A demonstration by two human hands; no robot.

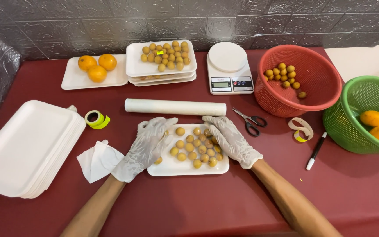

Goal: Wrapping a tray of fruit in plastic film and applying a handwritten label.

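A white foam tray (172, 168) with several small tan round fruits (192, 147) lies in front of me on the dark red table. My left hand (148, 145), in a white glove, rests flat over the tray's left side, fingers spread. Likewise gloved, my right hand (231, 139) lies flat over the tray's right side, touching the fruits there. Neither hand grips anything. Just beyond the tray lies a white roll of film (175, 106).
A stack of empty foam trays (23, 147) is at the left, with a tape roll (95, 118) and tissue (98, 159). Behind: a tray of oranges (94, 68), stacked fruit trays (161, 59), a kitchen scale (229, 68). Right: scissors (251, 120), red basket (303, 79), green basket (367, 115), marker (316, 151).
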